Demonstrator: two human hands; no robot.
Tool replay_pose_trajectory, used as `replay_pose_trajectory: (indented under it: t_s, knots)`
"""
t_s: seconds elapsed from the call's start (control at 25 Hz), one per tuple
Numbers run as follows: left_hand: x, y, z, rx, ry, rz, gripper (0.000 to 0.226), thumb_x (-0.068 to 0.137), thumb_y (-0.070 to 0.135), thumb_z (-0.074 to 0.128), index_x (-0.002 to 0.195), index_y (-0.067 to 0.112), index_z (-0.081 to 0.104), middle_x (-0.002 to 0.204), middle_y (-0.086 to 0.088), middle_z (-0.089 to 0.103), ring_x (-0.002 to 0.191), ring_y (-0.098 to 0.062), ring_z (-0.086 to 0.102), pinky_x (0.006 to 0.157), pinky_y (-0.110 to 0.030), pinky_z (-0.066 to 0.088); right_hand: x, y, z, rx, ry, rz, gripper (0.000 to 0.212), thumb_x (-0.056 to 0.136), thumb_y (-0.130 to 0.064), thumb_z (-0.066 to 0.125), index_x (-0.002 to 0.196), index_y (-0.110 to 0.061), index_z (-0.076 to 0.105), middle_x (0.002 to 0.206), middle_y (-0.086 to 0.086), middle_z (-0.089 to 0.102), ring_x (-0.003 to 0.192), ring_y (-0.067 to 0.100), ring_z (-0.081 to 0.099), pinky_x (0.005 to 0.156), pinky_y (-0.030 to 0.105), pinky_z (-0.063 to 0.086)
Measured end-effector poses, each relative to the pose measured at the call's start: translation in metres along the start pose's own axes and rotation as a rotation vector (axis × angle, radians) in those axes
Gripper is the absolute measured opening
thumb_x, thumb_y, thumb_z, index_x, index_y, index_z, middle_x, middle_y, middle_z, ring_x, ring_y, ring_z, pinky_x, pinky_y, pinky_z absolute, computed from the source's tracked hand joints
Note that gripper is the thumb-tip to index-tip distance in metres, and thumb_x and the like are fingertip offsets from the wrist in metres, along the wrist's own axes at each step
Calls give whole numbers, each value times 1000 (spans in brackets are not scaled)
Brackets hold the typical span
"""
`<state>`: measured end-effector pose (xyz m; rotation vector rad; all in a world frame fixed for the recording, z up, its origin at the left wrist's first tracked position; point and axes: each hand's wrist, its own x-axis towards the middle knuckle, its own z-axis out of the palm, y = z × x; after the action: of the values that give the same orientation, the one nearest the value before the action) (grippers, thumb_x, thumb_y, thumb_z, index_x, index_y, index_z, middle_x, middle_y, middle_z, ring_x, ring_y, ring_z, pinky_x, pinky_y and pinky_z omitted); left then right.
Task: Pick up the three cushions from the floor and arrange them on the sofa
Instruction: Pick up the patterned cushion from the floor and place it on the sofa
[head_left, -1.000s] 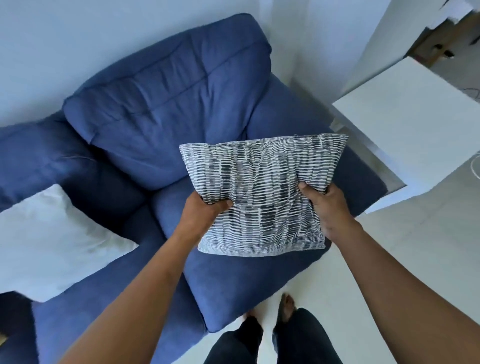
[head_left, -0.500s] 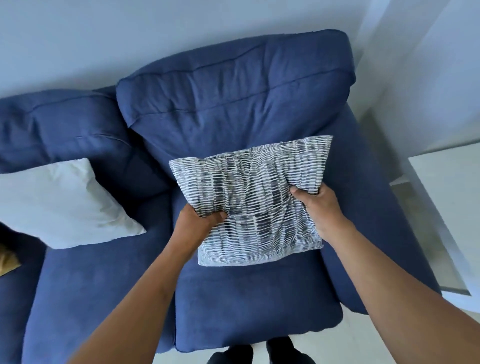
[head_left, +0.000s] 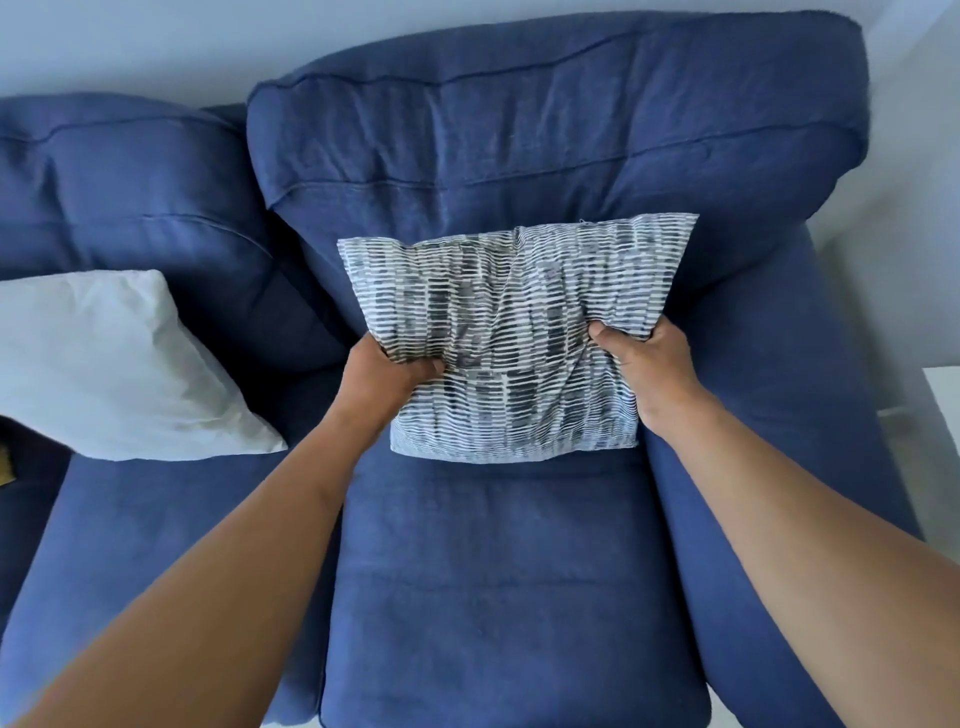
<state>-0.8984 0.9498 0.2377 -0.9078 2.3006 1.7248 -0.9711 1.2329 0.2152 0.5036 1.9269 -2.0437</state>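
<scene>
**Setting the patterned cushion against the backrest**

At the left, a plain white square cushion (head_left: 111, 371) leans on the blue fabric sofa (head_left: 493, 587). The left hand (head_left: 382, 376) is closed tight on the left edge of the grey-and-white striped fabric cushion (head_left: 511, 338), and the right hand (head_left: 649, 366) pinches its right edge — the cover bunches there. The cushion stands over the right seat, near the backrest. To do it well, I think: lean it back evenly, then loosen both hands together.

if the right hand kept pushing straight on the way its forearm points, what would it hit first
Most likely the sofa's back cushion. The right hand points up and away, its grip on the striped cushion, which would press into that backrest first. Depth between them is unclear.
</scene>
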Motion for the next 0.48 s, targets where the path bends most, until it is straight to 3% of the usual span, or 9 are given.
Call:
replay_pose_trajectory:
  t_s: [0.16, 0.32, 0.48]
  knots:
    - [45, -12, 2, -10, 51, 21, 41, 73, 4, 90, 110, 15, 75, 105, 1, 83, 103, -22, 79, 96, -47, 63, 35, 12, 16, -33, 36, -30, 31, 86, -3, 77, 115, -10, 69, 106, -3, 76, 98, 12, 73, 87, 27, 57]
    - [72, -32, 9, 108, -17, -42, 49, 74, 9, 92, 119, 13, 73, 109, 1, 81, 105, -22, 76, 96, -40, 60, 56, 28, 22, -222, 31, 16, 35, 86, -6, 79, 118, -10, 65, 104, -5, 71, 87, 2, 65, 78, 20, 49]
    - [87, -30, -2, -68, 5, -90, 46, 70, 7, 88, 113, 10, 71, 105, -5, 82, 97, -24, 78, 86, -38, 64, 66, 13, 16, -206, 85, 9, 41, 82, -7, 80, 118, -11, 60, 109, -1, 71, 92, 9, 68, 71, 21, 52]
